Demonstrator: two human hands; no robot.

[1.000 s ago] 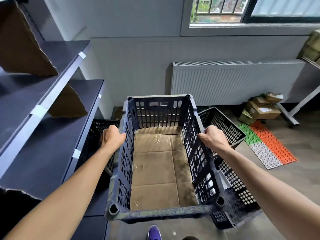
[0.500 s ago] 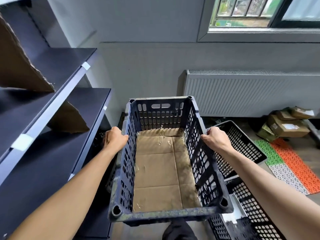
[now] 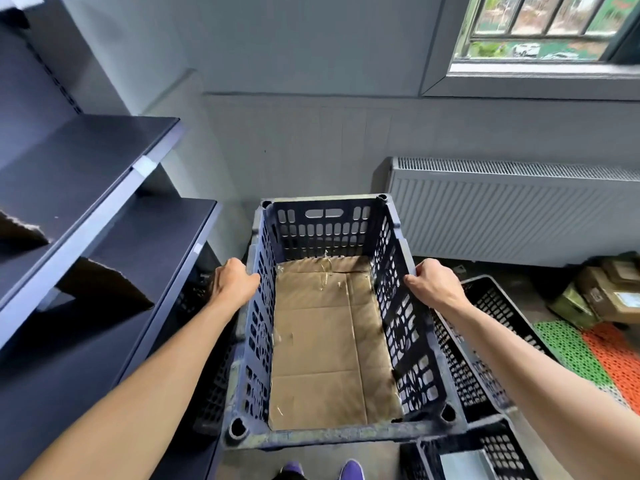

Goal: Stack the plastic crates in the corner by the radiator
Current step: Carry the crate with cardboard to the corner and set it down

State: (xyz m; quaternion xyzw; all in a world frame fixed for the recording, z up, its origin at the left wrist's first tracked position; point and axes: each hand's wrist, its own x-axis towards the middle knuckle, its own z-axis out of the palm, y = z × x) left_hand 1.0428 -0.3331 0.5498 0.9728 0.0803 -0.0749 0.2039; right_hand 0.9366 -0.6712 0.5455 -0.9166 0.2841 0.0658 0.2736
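Observation:
A dark blue slotted plastic crate [image 3: 325, 230] with a cardboard sheet lining its bottom is held up in front of me, above the floor. My left hand [image 3: 233, 284] grips its left long rim and my right hand [image 3: 434, 284] grips its right long rim. A black mesh crate [image 3: 491, 306] lies on the floor to the right, partly under my right arm. Another black crate [image 3: 498, 452] shows at the bottom right. One more dark crate [image 3: 194, 299] sits low on the left behind my left forearm. The white radiator [image 3: 512, 213] hangs on the far wall to the right.
Dark metal shelves [image 3: 86, 209] with cardboard pieces run along the left side. Cardboard boxes [image 3: 609, 296] and green and orange floor tiles [image 3: 588, 355] lie at the right. A window [image 3: 540, 29] is above the radiator. My purple shoes [image 3: 349, 469] show at the bottom.
The held crate has moved forward toward the wall corner left of the radiator; the view has lifted and turned left. Both hands keep the same grip on the rims.

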